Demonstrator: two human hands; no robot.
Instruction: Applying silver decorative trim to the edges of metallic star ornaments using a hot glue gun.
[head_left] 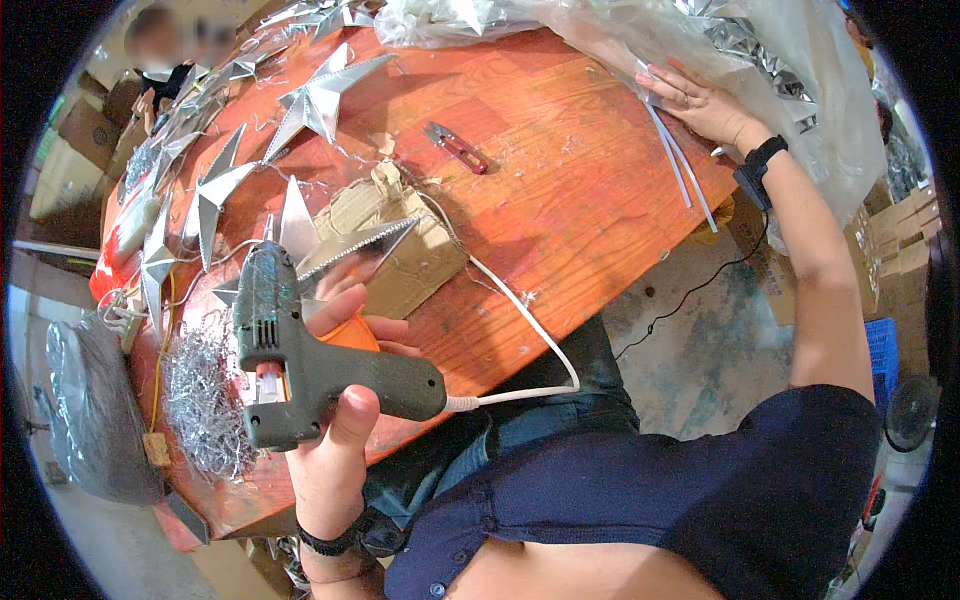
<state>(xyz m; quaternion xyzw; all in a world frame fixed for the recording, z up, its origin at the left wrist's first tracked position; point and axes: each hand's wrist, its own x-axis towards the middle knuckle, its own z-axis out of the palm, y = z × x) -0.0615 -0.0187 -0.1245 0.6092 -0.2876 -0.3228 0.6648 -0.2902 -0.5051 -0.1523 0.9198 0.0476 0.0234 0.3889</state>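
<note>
My left hand grips a dark green glue gun with an orange trigger. Its nozzle points toward the far side of the table, and a white cord runs from its handle end. Just beyond it, a shiny silver star leans by a crumpled brown cardboard box; the gun and fingers partly cover the star. My right hand lies at the table's far right edge with fingers stretched out, against clear plastic sheeting. Thin white sticks extend from below its fingers.
Small red-handled snips lie mid-table on the orange wooden tabletop. More silver stars line the far left side. Silver tinsel heaps at the near left, beside a grey plastic bag. Another person sits at the far left.
</note>
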